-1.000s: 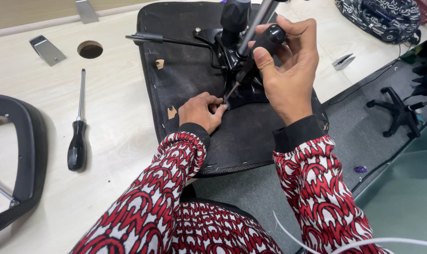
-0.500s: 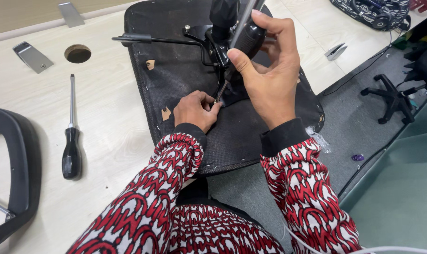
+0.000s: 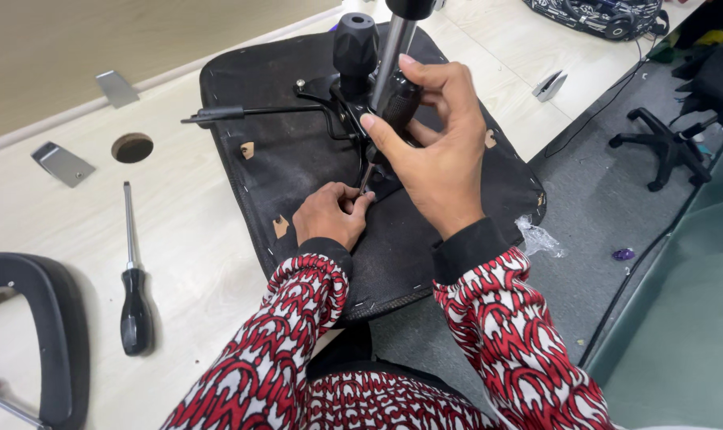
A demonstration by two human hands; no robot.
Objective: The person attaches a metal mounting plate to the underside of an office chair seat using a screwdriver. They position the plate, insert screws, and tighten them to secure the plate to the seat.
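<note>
A black chair seat (image 3: 297, 159) lies upside down on the pale table, with its black metal mechanism (image 3: 349, 95) bolted on top. My right hand (image 3: 433, 151) grips the black handle of a screwdriver (image 3: 389, 107) whose shaft points down at the seat. My left hand (image 3: 329, 213) rests on the seat and pinches at the screwdriver's tip, where a small fastener may sit but is hidden by the fingers. A thin black lever (image 3: 218, 115) sticks out left from the mechanism.
A second black-handled screwdriver (image 3: 134, 299) lies on the table (image 3: 194, 263) to the left. A black armrest (image 3: 35, 334) sits at the near left edge. Metal brackets (image 3: 61, 163) and a round hole (image 3: 132, 147) lie beyond. A chair base (image 3: 660, 151) stands on the grey floor at right.
The view has shifted so the seat and hands sit lower in the frame. My right hand has tilted the screwdriver more upright; my left hand stays at the tip.
</note>
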